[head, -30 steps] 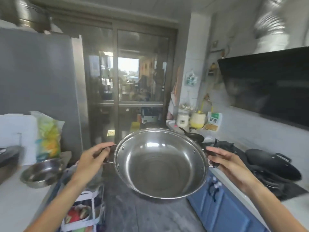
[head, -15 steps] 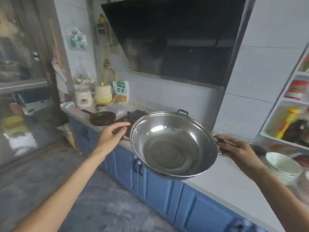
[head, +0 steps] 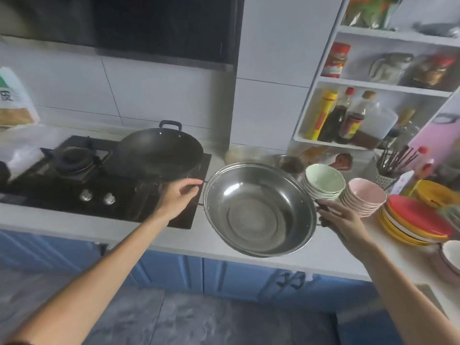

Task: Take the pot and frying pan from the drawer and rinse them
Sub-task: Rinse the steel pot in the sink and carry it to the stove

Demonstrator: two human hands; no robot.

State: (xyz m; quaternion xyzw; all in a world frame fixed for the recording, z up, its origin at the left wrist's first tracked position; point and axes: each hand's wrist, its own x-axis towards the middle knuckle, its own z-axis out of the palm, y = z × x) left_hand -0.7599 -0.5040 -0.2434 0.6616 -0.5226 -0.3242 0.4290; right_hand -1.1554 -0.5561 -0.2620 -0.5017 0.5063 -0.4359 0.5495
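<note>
Two hands carry the steel pot (head: pixel 258 210), held in the air over the front edge of the white counter (head: pixel 199 241), tilted so its shiny inside faces the camera. Left hand (head: pixel 178 197) grips the pot's left side handle w/ fingers curled round it; right hand (head: pixel 341 219) grips the right side handle, thumb on top. Pot sits between the stove and the stacked dishes, just right of the stove's corner. Behind & left, a black wok (head: pixel 161 150) rests on the right burner of the black gas stove (head: pixel 74 185); two knobs (head: pixel 97 196) at its front. Right of the pot: a stack of green bowls (head: pixel 324 180), next to it a stack of pink bowls (head: pixel 364 196), then red and yellow plates (head: pixel 418 220) piled on the counter. Further back, a holder w/ dark chopsticks (head: pixel 395 160). White shelves (head: pixel 373 83) above hold sauce bottles (head: pixel 341 115), a red-lidded jar (head: pixel 336 59) and other containers, blurred. Far left, a green-and-white bag (head: pixel 15 100) stands against the tiled wall. Blue cabinet doors (head: pixel 174 270) run under the counter; grey marbled floor (head: pixel 199 319) below.
</note>
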